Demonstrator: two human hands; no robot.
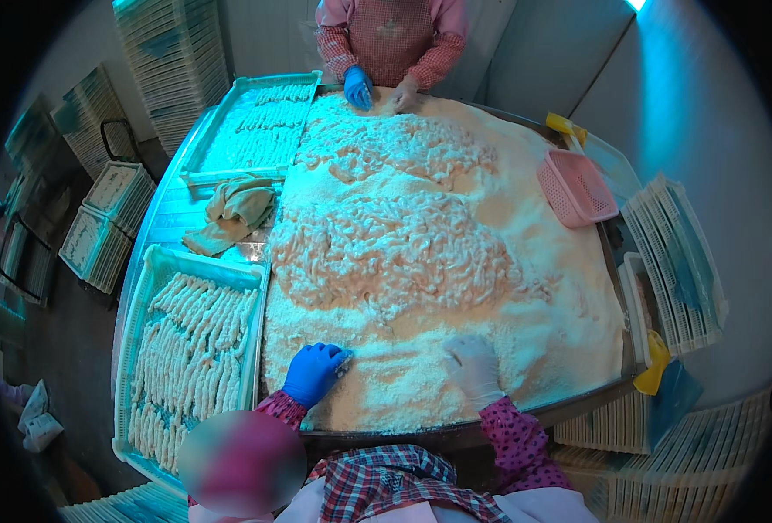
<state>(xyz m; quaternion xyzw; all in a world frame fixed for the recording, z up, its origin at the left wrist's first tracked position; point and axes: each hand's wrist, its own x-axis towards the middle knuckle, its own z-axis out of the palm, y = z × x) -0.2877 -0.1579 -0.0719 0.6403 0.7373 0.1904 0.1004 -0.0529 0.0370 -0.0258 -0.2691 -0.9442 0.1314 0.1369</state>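
My left hand (315, 374), in a blue glove, rests low over the pale crumbs (569, 340) at the near side of the table, its fingers curled in. My right hand (474, 367), in a whitish glove, is down in the crumbs a little way to the right, fingers bent. What either hand grips is hidden or blends into the crumbs. Beyond them lies a large heap of pale, coated meat-like strips (386, 248). At my left a pale green tray (259, 301) holds rows of coated strips (194, 340).
Across the table a co-worker's gloved hands (358, 88) work near a second strip heap (394, 144). A far tray (312, 109) holds more strips. A cloth (233, 213) lies between the trays. A pink basket (575, 187) sits at the right edge, with stacked trays (678, 261) beyond.
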